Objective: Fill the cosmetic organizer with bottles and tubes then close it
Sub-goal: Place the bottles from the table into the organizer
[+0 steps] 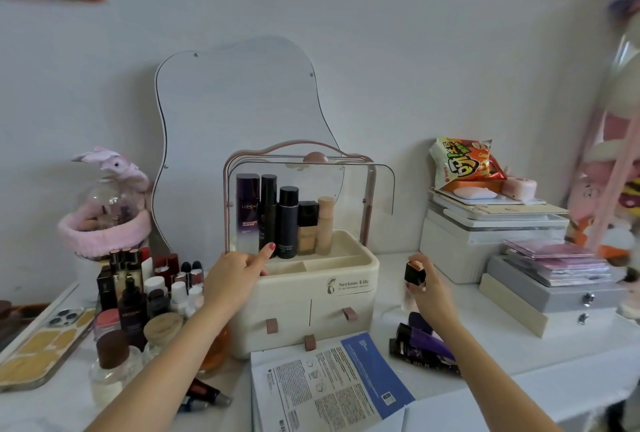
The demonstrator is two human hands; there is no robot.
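Two hands at work: right hand (427, 288), centre right, pinches black-capped bottle (414, 274) just beside organizer (304, 288); left hand (235, 276) rests on organizer's front rim, index finger straight. Five bottles (282, 220) already upright inside, centre frame. Lid (311, 175) raised. Tubes (420, 345) on desk (485, 379), lower right, left to load; closing not yet done.

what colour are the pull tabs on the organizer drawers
Dusty pink-brown pull tabs on the cream organizer, clearest in the head view.
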